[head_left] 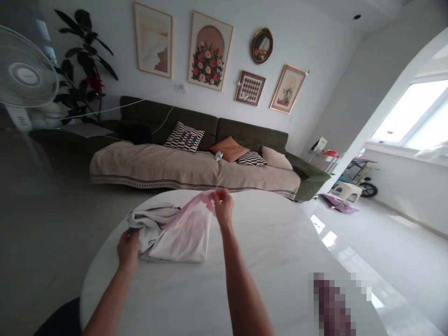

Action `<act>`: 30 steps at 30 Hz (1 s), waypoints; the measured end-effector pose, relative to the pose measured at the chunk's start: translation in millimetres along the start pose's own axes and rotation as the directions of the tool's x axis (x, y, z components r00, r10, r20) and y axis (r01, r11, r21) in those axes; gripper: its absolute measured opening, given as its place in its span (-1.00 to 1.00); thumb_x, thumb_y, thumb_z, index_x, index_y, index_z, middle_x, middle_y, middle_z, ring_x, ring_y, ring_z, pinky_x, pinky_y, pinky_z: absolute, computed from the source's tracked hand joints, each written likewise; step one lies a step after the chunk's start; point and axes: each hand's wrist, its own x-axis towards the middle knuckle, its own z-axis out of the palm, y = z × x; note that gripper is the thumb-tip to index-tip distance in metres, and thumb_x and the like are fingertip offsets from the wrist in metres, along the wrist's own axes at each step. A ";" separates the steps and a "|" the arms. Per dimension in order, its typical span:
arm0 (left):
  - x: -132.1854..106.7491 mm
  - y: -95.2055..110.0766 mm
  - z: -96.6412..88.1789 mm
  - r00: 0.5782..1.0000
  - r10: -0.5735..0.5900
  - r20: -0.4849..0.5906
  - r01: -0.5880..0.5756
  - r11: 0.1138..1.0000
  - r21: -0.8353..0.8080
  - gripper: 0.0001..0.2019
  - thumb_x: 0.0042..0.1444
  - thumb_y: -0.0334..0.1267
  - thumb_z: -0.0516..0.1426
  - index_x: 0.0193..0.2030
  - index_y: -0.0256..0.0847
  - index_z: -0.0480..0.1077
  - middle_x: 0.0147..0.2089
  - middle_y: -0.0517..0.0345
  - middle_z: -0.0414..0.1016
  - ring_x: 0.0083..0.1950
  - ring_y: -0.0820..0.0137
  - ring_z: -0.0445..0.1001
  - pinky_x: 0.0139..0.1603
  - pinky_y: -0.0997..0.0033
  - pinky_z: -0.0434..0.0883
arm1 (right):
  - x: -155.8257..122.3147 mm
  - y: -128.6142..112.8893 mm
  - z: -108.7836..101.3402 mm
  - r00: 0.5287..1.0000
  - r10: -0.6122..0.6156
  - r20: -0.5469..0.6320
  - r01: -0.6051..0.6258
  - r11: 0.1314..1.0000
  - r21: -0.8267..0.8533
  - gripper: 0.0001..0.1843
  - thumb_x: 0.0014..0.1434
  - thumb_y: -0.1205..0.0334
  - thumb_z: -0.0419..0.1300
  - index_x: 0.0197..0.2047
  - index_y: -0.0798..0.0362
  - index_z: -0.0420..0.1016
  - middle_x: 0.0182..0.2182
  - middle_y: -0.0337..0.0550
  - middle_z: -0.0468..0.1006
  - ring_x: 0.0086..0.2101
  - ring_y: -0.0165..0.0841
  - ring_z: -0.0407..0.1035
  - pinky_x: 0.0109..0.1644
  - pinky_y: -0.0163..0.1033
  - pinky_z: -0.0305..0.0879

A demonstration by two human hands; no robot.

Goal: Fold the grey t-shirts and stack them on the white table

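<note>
Mostly pale pink garment, half-folded, rumpled.

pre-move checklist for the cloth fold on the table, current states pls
1. Right hand pinches the pink cloth edge: ok.
2. Left hand rests on the cloth pile's left edge: ok; grip itself cannot tell.
3. Pink cloth lies over the white cloth, lifted at the top: ok.
4. Table bare to the right of the pile: ok.
5. Pile flat and squared: not ok, white cloth bunched at left.
6. Pile away from the table rim: ok.
</note>
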 end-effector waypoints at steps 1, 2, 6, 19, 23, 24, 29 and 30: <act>0.2 5.7 0.2 0.999 0.028 0.020 -0.028 1.000 -0.001 -0.64 0.12 -0.11 -0.09 -0.18 -0.33 0.37 -0.43 0.07 0.44 -0.40 0.26 0.46 -0.48 0.34 0.38 | 10.2 -7.8 -19.8 0.997 -0.001 -0.080 0.003 1.000 0.017 -0.78 0.16 0.14 -0.04 -0.39 0.06 0.32 -0.49 -0.24 0.46 -0.44 -0.44 0.32 -0.37 -0.38 0.22; -0.8 12.0 1.3 0.996 0.070 0.052 -0.070 0.998 -0.003 -0.64 0.10 -0.10 -0.07 -0.17 -0.32 0.37 -0.41 0.06 0.45 -0.38 0.25 0.47 -0.44 0.33 0.39 | 15.2 -10.6 -41.6 0.988 0.002 -0.153 0.002 1.000 0.026 -0.73 0.19 0.08 -0.09 -0.33 0.07 0.31 -0.44 -0.20 0.46 -0.41 -0.43 0.32 -0.35 -0.37 0.22; -23.6 40.4 12.5 0.924 0.321 0.208 -0.323 0.946 -0.024 -0.66 0.04 -0.10 0.03 -0.11 -0.27 0.36 -0.20 0.00 0.47 -0.17 0.23 0.45 -0.14 0.30 0.39 | -17.3 25.3 -121.2 0.972 0.036 -0.230 -0.059 0.994 -0.096 -0.63 0.12 -0.07 0.02 -0.34 0.09 0.35 -0.45 -0.15 0.46 -0.44 -0.39 0.30 -0.37 -0.33 0.20; -138.9 70.8 59.2 0.634 0.610 0.475 -0.706 0.707 0.034 -0.86 -0.11 -0.48 0.15 -0.51 -0.16 0.48 -0.32 0.06 0.45 -0.19 0.21 0.36 -0.17 0.23 0.25 | -222.7 143.2 -101.8 0.947 0.265 0.181 -0.209 0.938 -0.278 -0.71 0.07 0.06 0.04 -0.58 0.00 0.16 -0.70 -0.34 0.23 -0.64 -0.45 0.10 -0.54 -0.35 -0.01; -96.1 105.6 51.9 0.731 0.599 0.327 -0.651 0.756 0.072 -0.88 0.00 -0.35 0.13 -0.51 -0.22 0.43 -0.32 0.06 0.39 -0.22 0.26 0.35 -0.17 0.29 0.28 | -213.7 134.0 -100.9 0.954 0.237 0.185 -0.191 0.953 -0.236 -0.74 0.12 0.11 0.02 -0.54 0.02 0.18 -0.65 -0.33 0.26 -0.59 -0.44 0.12 -0.50 -0.36 0.02; -81.5 120.6 46.0 0.755 0.596 0.273 -0.635 0.769 0.077 -0.86 0.05 -0.29 0.11 -0.47 -0.24 0.43 -0.29 0.05 0.37 -0.18 0.26 0.35 -0.13 0.29 0.28 | -207.9 128.3 -99.8 0.959 0.222 0.176 -0.181 0.958 -0.220 -0.74 0.14 0.12 0.01 -0.53 0.02 0.19 -0.64 -0.32 0.27 -0.58 -0.44 0.14 -0.49 -0.36 0.04; -16.9 201.0 18.8 0.772 0.630 0.083 -0.634 0.772 0.047 -0.77 0.16 -0.15 0.02 -0.23 -0.23 0.40 -0.10 0.09 0.31 0.02 0.32 0.30 0.09 0.33 0.20 | -182.6 102.3 -82.4 0.972 0.151 0.181 -0.112 0.971 -0.209 -0.77 0.17 0.17 -0.03 -0.49 0.04 0.22 -0.61 -0.33 0.29 -0.56 -0.45 0.19 -0.46 -0.38 0.08; -9.1 208.9 19.2 0.797 0.595 0.104 -0.603 0.793 0.080 -0.76 0.16 -0.14 0.01 -0.20 -0.22 0.40 -0.06 0.08 0.30 0.05 0.30 0.28 0.11 0.32 0.18 | -181.1 101.0 -78.3 0.971 0.150 0.185 -0.109 0.970 -0.217 -0.78 0.16 0.18 -0.03 -0.49 0.04 0.23 -0.61 -0.34 0.28 -0.56 -0.45 0.19 -0.46 -0.38 0.07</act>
